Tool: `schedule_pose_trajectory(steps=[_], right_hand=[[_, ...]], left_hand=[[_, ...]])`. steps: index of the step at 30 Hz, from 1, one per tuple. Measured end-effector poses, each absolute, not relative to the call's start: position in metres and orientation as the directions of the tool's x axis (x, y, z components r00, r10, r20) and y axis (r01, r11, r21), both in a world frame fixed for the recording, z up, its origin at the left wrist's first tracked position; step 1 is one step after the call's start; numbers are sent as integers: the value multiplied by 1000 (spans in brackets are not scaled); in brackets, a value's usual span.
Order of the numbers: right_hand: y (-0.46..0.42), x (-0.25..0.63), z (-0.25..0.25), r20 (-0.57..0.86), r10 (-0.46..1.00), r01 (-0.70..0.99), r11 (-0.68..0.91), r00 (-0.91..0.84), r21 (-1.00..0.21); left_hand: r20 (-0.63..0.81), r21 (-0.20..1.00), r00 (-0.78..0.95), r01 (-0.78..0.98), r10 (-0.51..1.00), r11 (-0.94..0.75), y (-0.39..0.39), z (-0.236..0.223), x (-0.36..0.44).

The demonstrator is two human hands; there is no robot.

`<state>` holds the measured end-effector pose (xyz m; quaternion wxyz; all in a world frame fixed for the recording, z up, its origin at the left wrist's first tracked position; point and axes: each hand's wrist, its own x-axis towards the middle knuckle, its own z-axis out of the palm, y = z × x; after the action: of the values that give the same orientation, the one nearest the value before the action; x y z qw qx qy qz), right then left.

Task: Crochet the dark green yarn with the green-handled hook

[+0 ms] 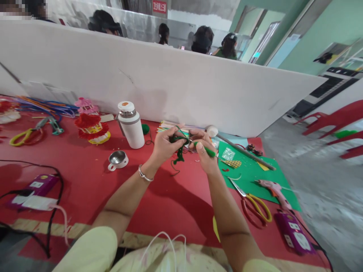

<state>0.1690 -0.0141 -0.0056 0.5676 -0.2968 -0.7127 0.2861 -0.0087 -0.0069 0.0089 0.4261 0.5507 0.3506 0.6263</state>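
Observation:
Near the middle of the red table, my left hand (pixel 166 145) pinches a small dark green crocheted piece (pixel 179 154), which hangs below the fingers with a loose yarn tail. My right hand (pixel 205 151) grips a crochet hook (pixel 209 151) with a green handle. Its metal tip meets the green piece between both hands; the exact stitch is too small to make out. A ball of dark green yarn (pixel 145 129) lies beyond my left hand, beside the white thermos (pixel 132 126). Yarn runs loosely from the ball onto the table.
A steel cup (pixel 118 160) stands left of my arm. Scissors (pixel 256 209), a pink glue gun (pixel 276 192) and a purple power strip (pixel 295 232) lie at right, partly on a green sheet (pixel 255 177). A white partition (pixel 170 79) borders the table's back; people sit beyond it.

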Motion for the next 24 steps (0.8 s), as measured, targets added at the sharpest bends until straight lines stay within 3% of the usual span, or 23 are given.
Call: schedule_pose_trajectory(steps=[4, 15, 24], right_hand=[[-18, 166, -7, 665, 737, 101, 676, -124, -730], [-20, 155, -10, 741, 672, 150, 733, -4, -664], [-19, 152, -13, 756, 653, 140, 745, 47, -652]], left_hand=[[463, 878, -121, -76, 878, -473, -11, 7, -3], [391, 878, -96, -259, 915, -403, -12, 6, 2], [488, 849, -126, -164, 864, -503, -9, -3, 5]])
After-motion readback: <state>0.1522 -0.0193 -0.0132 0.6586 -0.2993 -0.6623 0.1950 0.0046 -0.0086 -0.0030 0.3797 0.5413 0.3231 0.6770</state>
